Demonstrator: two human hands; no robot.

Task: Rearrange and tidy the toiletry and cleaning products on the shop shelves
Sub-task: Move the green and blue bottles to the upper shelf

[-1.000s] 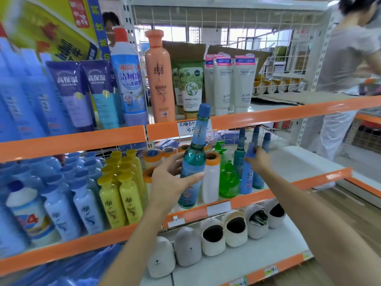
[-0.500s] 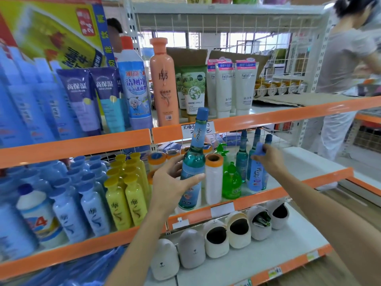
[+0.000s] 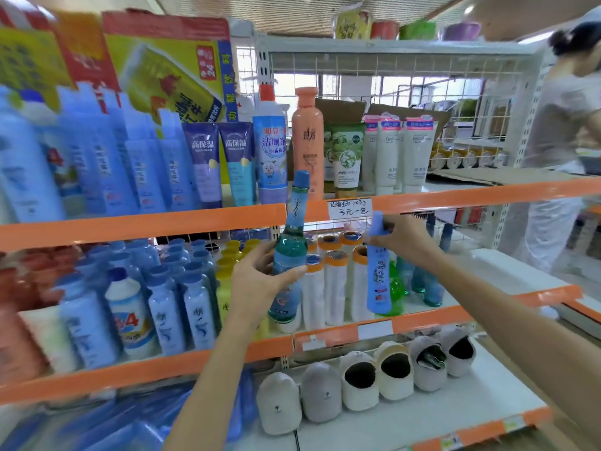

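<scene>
1. Your left hand [image 3: 260, 281] is wrapped round the body of a tall green glass bottle [image 3: 290, 255] with a blue cap, holding it upright in front of the middle shelf [image 3: 422, 319], its cap reaching up across the orange rail of the shelf above.
2. Your right hand [image 3: 406, 237] pinches the neck of a slim blue bottle [image 3: 378, 278], which hangs just in front of the same shelf, to the right of the green one.
3. Between and behind the two bottles stand white cylinders with orange caps [image 3: 335, 288]; a green spray bottle [image 3: 396, 291] sits behind the blue one.
4. To the left, yellow bottles [image 3: 227, 265] and pale blue bottles [image 3: 166, 314] fill the shelf.
5. The upper shelf holds an orange bottle [image 3: 307, 141] and tubes.
6. A person [image 3: 566, 141] stands far right.
</scene>
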